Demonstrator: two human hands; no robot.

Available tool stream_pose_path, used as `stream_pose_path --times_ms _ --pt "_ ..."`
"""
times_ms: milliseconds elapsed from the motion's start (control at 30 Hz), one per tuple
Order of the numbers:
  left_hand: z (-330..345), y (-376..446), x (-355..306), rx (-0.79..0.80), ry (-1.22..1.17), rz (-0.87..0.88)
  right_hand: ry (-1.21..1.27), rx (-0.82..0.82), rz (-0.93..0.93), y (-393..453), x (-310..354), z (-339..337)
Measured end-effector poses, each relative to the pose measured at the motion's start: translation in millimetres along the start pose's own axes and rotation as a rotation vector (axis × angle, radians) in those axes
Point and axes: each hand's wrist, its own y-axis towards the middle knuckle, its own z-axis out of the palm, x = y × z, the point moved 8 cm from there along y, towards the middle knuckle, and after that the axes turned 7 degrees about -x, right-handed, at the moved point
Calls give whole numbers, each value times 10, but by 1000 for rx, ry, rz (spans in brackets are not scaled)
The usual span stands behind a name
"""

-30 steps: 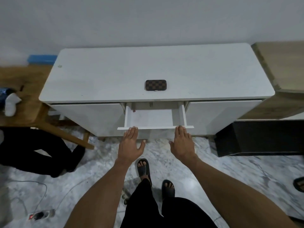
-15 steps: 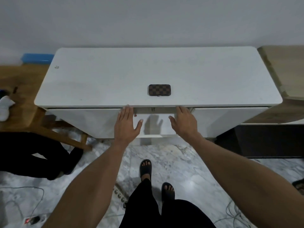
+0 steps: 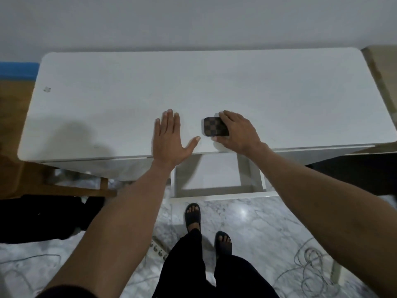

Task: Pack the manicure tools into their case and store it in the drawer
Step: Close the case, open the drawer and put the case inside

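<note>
Head view shows the right hand (image 3: pixel 235 131) closing around the checked case (image 3: pixel 214 126) on the white cabinet top (image 3: pixel 107 108), left hand (image 3: pixel 169 139) flat and empty; lift it straight, then lower it into the open drawer (image 3: pixel 217 175).

— What colours do you have there?
— Your case (image 3: pixel 214 126) is brown-and-dark checkered; the cabinet top (image 3: pixel 214 82) and drawer (image 3: pixel 217 179) white.
— And the floor (image 3: pixel 247 222)?
— Grey-veined white marble; your sandals (image 3: pixel 193 216) black.
</note>
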Motion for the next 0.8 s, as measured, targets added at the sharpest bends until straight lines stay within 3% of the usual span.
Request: stream_pose_path --times_ms 400,800 --pt "-12 -2 -3 26 26 -2 -60 1 -26 -66 111 -65" --pt "22 -44 -8 135 36 -11 -33 -81 -86 -887 78 -149"
